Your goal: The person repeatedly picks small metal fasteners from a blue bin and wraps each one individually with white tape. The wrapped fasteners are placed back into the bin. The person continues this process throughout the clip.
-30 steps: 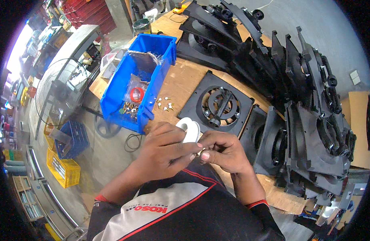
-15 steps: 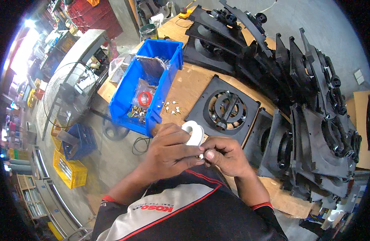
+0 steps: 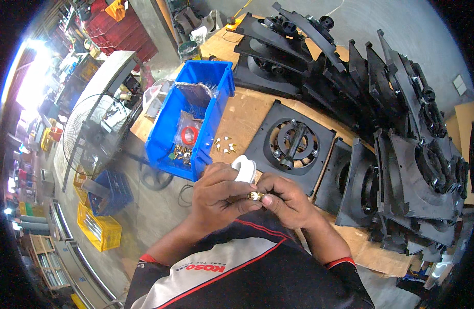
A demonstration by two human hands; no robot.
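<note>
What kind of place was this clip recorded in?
Probably a factory assembly bench: stacks of black fan housings crowd a wooden table, a blue parts bin holds small fittings, and plastic crates sit on the floor.

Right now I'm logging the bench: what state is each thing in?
left hand: shut on brass fitting
right hand: pinching the fitting too
white tape roll: held in the left hand
blue bin: open, parts inside
black fan frame: lying flat
</note>
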